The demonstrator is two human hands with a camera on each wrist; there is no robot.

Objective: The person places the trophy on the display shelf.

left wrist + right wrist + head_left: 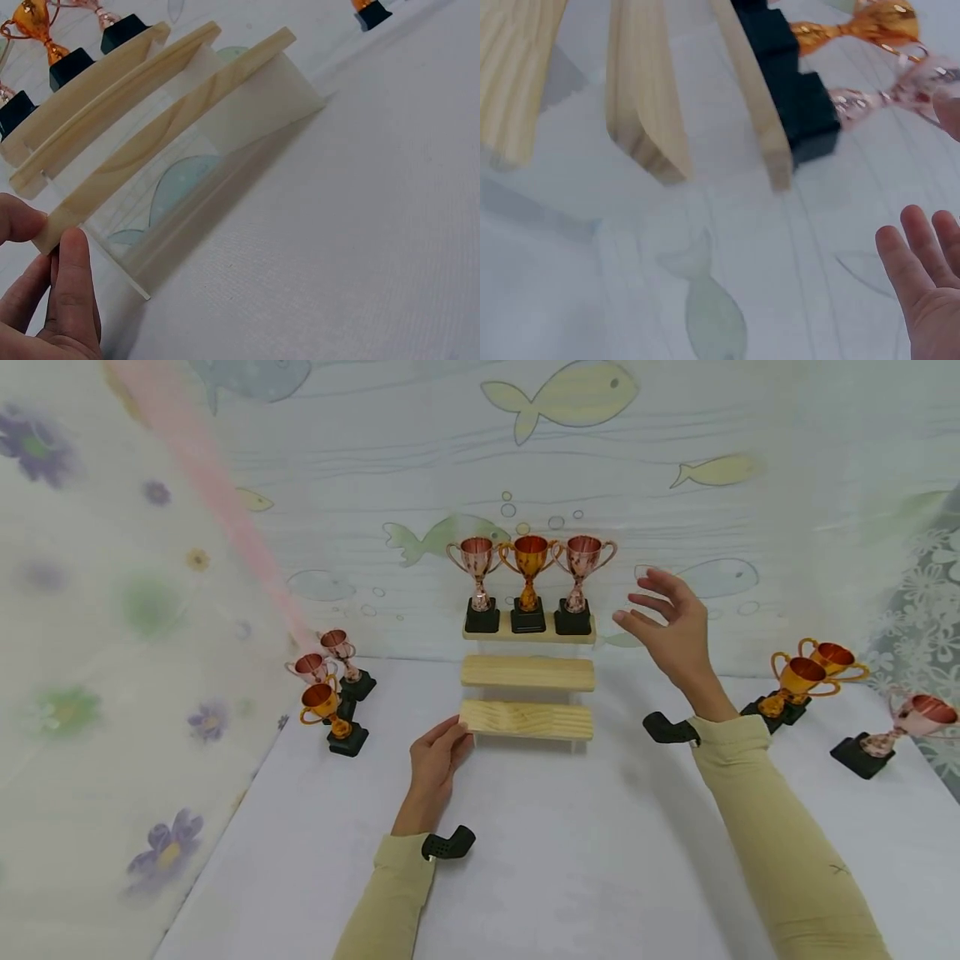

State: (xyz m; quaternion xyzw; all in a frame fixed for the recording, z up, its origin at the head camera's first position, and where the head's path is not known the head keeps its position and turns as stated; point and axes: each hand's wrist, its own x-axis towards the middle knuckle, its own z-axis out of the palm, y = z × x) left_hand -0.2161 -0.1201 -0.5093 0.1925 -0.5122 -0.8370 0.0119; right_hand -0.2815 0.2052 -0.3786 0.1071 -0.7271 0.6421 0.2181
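Observation:
A three-tier wooden display stand (527, 674) with pale side supports stands on the white table. My left hand (437, 762) pinches the left end of its lowest board (157, 146), thumb on top and fingers underneath. Three small trophy cups on black bases line the top board: a rose-gold one (477, 581), a gold one (529, 578) in the middle, and another rose-gold one (581, 578) at the right. To the right of that last cup my right hand (677, 631) is raised, fingers spread and apart from it, holding nothing.
At the table's left stand two rose-gold cups (337, 645) and a gold cup (321, 702), close together. Two gold cups (804, 677) and a rose-gold cup (924, 715) stand at the right. A fish-patterned curtain (360, 468) hangs behind the stand.

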